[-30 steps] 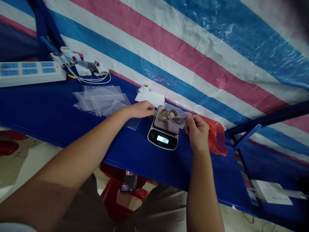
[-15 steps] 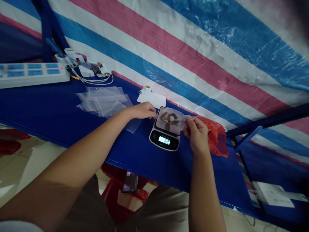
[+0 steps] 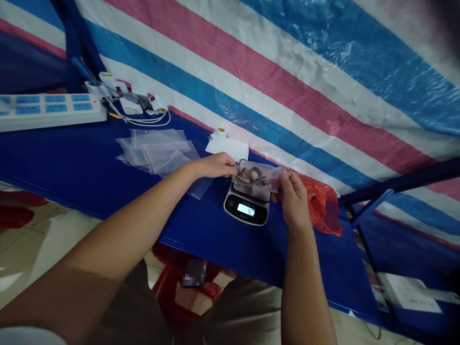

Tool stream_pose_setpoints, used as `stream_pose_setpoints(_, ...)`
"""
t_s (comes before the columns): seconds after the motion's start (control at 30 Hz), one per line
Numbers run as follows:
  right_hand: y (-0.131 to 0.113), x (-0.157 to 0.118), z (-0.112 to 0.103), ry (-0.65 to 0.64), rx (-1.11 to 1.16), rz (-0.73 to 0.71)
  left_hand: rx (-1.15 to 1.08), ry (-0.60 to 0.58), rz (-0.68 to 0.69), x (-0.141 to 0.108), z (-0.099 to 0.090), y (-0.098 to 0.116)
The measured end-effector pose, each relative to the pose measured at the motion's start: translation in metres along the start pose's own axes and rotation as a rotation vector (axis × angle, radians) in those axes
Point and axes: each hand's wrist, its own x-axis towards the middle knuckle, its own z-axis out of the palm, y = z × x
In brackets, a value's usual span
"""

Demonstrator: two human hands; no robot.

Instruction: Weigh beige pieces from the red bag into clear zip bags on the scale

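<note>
Both hands on one small clear bag [image 3: 256, 178] of dark bits: left hand [image 3: 215, 166] pinches its left edge, right hand [image 3: 292, 194] pinches the right, stretching it flat above the scale [image 3: 247, 203] so the platform takes little load. Empty bags [image 3: 158, 151] lie to the left on the blue worktop [image 3: 72, 163], red bag [image 3: 323, 206] to the right

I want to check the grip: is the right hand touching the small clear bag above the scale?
Touching. The head view shows the right hand pinching the clear bag's right edge between its fingers.
</note>
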Motion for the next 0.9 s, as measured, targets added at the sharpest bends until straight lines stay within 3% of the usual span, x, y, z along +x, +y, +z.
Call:
stream_pose_setpoints(0.2,0.009,0.002,-0.01,0.112,-0.125,-0.031,-0.109,0.176,0.07,0.001,0.001,0.001)
stream_pose_setpoints(0.33,0.013,0.001,-0.02,0.213,-0.502,-0.02,0.062,0.21,0.045,0.004,0.002,-0.006)
stream_pose_setpoints(0.43,0.017,0.0,-0.031,0.402,-0.734,-0.059,0.119,0.368,-0.002,0.005,-0.001,-0.009)
stream_pose_setpoints(0.5,0.021,0.001,-0.038,0.439,-0.737,-0.067,0.081,0.454,-0.02,0.004,-0.005,-0.008)
stream_pose_setpoints(0.67,0.024,0.004,-0.041,0.387,-0.675,-0.102,0.103,0.603,-0.006,0.007,-0.009,-0.007)
stream_pose_setpoints(0.8,0.022,0.004,-0.04,0.373,-0.625,-0.072,0.168,0.659,0.035,0.01,-0.009,-0.016)
stream_pose_setpoints(0.9,0.022,0.003,-0.04,0.349,-0.534,-0.018,0.238,0.764,0.044,0.01,-0.008,-0.02)
